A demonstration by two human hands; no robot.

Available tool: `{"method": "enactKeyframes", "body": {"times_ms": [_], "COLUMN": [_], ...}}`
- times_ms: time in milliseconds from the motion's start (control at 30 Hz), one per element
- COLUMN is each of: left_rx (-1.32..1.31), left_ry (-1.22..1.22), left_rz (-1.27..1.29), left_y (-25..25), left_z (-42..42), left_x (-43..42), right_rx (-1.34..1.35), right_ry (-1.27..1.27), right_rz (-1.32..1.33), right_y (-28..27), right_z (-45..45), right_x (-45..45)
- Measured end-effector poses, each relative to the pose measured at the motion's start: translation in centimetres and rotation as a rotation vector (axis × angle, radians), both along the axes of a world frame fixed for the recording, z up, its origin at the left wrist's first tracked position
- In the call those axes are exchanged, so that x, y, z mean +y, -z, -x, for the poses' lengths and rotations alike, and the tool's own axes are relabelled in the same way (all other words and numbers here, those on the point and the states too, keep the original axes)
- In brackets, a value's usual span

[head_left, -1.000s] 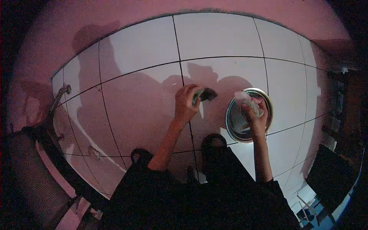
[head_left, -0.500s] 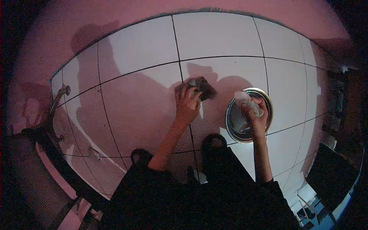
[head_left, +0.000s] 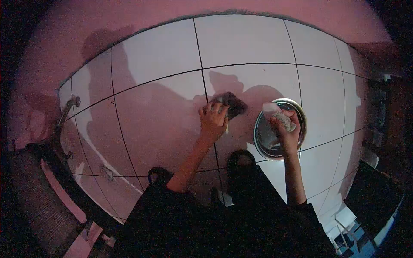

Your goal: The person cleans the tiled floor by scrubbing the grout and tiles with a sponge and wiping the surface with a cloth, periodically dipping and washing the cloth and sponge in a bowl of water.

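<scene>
My left hand point(head_left: 213, 120) has its fingers bent over a dark, crumpled thing point(head_left: 232, 105) at mid-floor; it looks like a bag or cloth, too blurred to name surely. A thin pale strip shows below those fingers. To the right, my right hand point(head_left: 289, 131) grips a pale, rough-surfaced bundle point(head_left: 284, 121) with a smooth whitish rounded top. This bundle is above a round shiny metal bowl point(head_left: 302, 111), whose inside is partly covered by the hand. Something pale lies in the bowl, its shape unclear.
White tiles point(head_left: 245, 38) with dark joints cover the floor up to a pink wall point(head_left: 172, 9). A chair point(head_left: 38, 202) with casters stands at left. Dark furniture point(head_left: 373, 195) is at right. My feet, in dark footwear point(head_left: 241, 159), are below the hands.
My left hand has turned from a side grip to fingers over the dark thing, which now spreads out wider. The right hand and its bundle have stayed in place.
</scene>
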State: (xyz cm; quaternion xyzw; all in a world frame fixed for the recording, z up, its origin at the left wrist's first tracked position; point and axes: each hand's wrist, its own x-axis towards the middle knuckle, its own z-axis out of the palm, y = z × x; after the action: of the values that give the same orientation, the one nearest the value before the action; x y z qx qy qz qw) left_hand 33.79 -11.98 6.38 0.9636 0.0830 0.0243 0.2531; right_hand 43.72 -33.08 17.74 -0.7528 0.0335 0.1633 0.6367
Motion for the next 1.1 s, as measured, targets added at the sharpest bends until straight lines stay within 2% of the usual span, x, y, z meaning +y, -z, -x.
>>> {"method": "enactKeyframes", "body": {"times_ms": [67,200,400,467,600,700,767,800,867,1067,1100], "left_rx": [0.070,-0.008,0.126,-0.016,-0.099,-0.091,0.000,0.000,0.051,0.080,0.104], "left_ry": [-0.031,-0.021,0.033,0.132,0.221,0.138,0.005,0.012,-0.226,-0.337,-0.325], "left_rz": [-0.084,-0.086,-0.051,-0.185,-0.145,-0.099,-0.247,-0.241,-0.328,-0.320,-0.297], "left_y": [-0.6,-0.2,0.1,1.1,1.8,2.3,2.0,2.1,2.4,2.5,2.5], "left_z": [0.0,0.3,0.1,0.5,0.0,-0.2,-0.6,-0.8,-1.3,-1.3,-1.2], "left_x": [-0.4,-0.6,-1.4,-2.2,-3.4,-2.9,-1.2,-0.3,1.6,7.1,7.4], "right_rx": [0.014,0.040,0.063,0.021,0.001,-0.025,-0.060,-0.098,-0.075,0.037,-0.039], "right_ry": [-0.004,0.031,-0.020,-0.024,0.011,0.012,0.029,0.045,0.100,0.277,0.164], "right_rz": [-0.005,-0.063,-0.012,-0.010,0.034,0.046,0.091,0.131,0.087,-0.010,0.243], "right_y": [-0.3,-1.1,-1.3,-1.1,-1.6,-1.9,-0.9,-0.6,-0.7,0.0,1.3], "right_z": [0.0,0.3,0.0,-0.1,-1.0,-1.8,-2.4,-2.7,-3.1,-2.9,-2.7], "right_x": [0.2,0.8,0.7,0.8,0.9,0.5,-0.8,-1.3,-2.0,-6.5,-8.0]}}
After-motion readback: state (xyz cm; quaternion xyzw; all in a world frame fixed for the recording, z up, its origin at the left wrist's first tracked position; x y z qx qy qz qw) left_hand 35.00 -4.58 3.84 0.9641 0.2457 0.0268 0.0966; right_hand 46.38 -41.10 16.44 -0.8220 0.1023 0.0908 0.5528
